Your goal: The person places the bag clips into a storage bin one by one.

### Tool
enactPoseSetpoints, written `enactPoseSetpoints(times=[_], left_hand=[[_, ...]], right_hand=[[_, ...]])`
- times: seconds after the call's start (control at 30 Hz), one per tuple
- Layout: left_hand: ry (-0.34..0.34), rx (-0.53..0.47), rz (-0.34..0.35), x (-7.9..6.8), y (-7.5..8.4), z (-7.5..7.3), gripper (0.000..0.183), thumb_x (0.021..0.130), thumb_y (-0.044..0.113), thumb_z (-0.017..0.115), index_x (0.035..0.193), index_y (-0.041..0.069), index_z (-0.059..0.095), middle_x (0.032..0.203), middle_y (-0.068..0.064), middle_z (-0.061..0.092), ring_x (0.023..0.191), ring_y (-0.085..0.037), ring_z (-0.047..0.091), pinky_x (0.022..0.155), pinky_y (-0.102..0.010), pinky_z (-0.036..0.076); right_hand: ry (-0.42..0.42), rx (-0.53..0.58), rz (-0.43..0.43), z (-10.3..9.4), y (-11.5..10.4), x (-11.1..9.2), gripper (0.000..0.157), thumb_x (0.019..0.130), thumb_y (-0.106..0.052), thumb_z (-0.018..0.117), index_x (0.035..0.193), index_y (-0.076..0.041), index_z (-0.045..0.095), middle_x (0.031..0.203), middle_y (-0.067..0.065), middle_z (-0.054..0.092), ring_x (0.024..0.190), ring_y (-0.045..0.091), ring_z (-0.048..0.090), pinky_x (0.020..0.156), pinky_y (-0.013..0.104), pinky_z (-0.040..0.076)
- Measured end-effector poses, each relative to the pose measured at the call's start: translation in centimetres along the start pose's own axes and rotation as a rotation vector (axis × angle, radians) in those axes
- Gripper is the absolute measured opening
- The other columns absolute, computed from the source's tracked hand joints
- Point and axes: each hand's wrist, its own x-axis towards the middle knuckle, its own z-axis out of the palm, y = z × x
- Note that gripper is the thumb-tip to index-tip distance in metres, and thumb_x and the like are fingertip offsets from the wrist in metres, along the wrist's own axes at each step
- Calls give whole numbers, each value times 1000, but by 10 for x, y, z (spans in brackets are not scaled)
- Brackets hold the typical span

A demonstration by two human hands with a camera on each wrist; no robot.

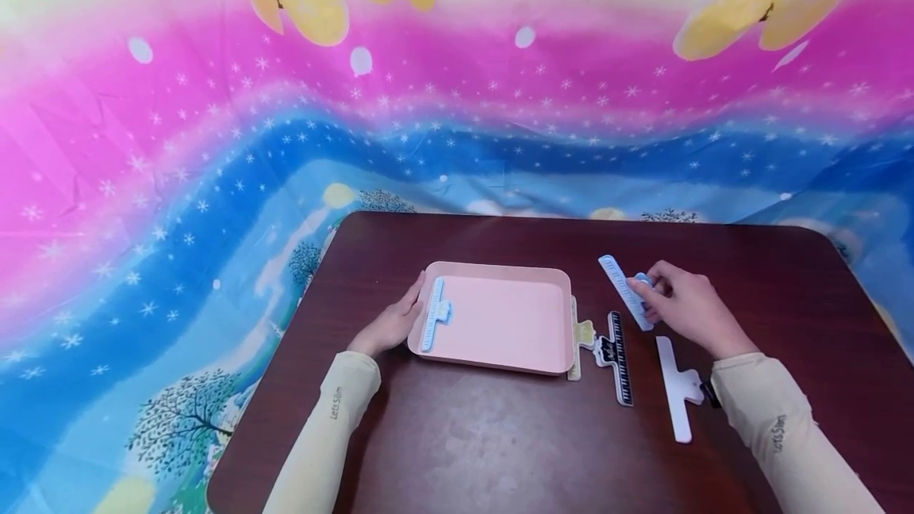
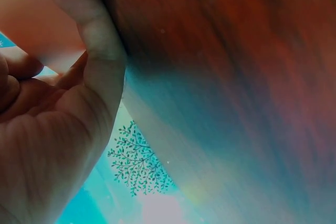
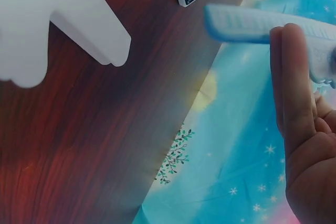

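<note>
My left hand (image 1: 389, 324) holds the pink tray (image 1: 493, 362) at its left end, the thumb (image 2: 102, 40) lying along the tray's wall. Inside the tray, near that end, a light-blue clip (image 1: 432, 316) with a long bar lies flat. To the right of the tray, my right hand (image 1: 689, 300) pinches a second light-blue clip (image 1: 616, 280) whose long bar slants toward the tray. The right wrist view shows two straight fingers (image 3: 291, 77) against this clip's bar (image 3: 241, 23). The tabletop is below it.
Beside the tray's right wall lies a yellow clip (image 1: 584, 333), partly hidden. A black-and-white clip with piano keys (image 1: 623, 371) comes right after it. A plain white clip (image 1: 674, 399) lies near the right sleeve. A printed cloth (image 1: 500, 157) hangs behind the dark wooden table (image 1: 464, 443).
</note>
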Motion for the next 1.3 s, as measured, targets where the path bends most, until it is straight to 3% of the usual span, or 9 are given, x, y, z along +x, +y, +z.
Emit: enactPoseSetpoints(times=[0.3,0.53,0.63,0.93,1.03,1.17,1.23,1.3], left_hand=[[2,-12,17,0,0,-1,61,115,32,32,168,27,3,174,-10,16,153,-40,33,125,-56,26],[2,-12,5,0,0,-2,62,115,34,32,168,28,3,174,-9,16,153,-40,34,125,-57,26],[0,-10,6,1,-2,0,62,115,34,32,168,28,2,174,-9,16,153,-40,34,125,-57,27],[5,-18,-3,1,-2,2,62,114,34,32,168,29,3,174,-7,15,154,-38,33,126,-55,25],[7,-18,-7,1,-1,2,62,114,34,33,168,29,3,174,-7,15,154,-38,33,125,-55,26],[13,-12,-2,0,0,1,62,114,34,33,168,29,4,174,-8,16,153,-38,34,125,-56,26],[16,-14,-1,-1,1,1,61,114,34,33,168,28,5,174,-8,17,153,-38,34,125,-56,26],[16,-17,-5,-2,2,1,61,114,34,33,168,29,5,174,-8,18,153,-38,34,125,-56,26]], right_hand=[[23,-36,39,-2,0,1,51,103,-57,54,112,-9,66,81,13,65,66,24,63,59,34,51],[56,-13,46,-3,0,2,59,103,-56,57,120,-2,70,112,24,69,80,24,73,81,56,57],[37,43,70,-3,0,2,58,103,-55,57,123,-2,68,112,26,70,77,23,77,89,61,55],[32,158,79,-4,0,-1,58,103,-55,56,126,-2,66,108,23,71,79,20,78,92,59,56],[29,177,81,-5,1,-2,59,103,-56,56,126,-2,66,110,23,72,78,17,78,90,53,58],[27,207,89,-7,1,-2,60,102,-56,57,128,-2,65,110,23,71,77,15,77,78,29,61],[19,222,104,-7,1,-2,63,102,-57,57,130,-1,64,110,23,71,78,15,77,75,24,60],[12,230,117,-6,2,-3,65,101,-59,56,131,-1,64,111,23,71,79,16,78,78,28,61]])
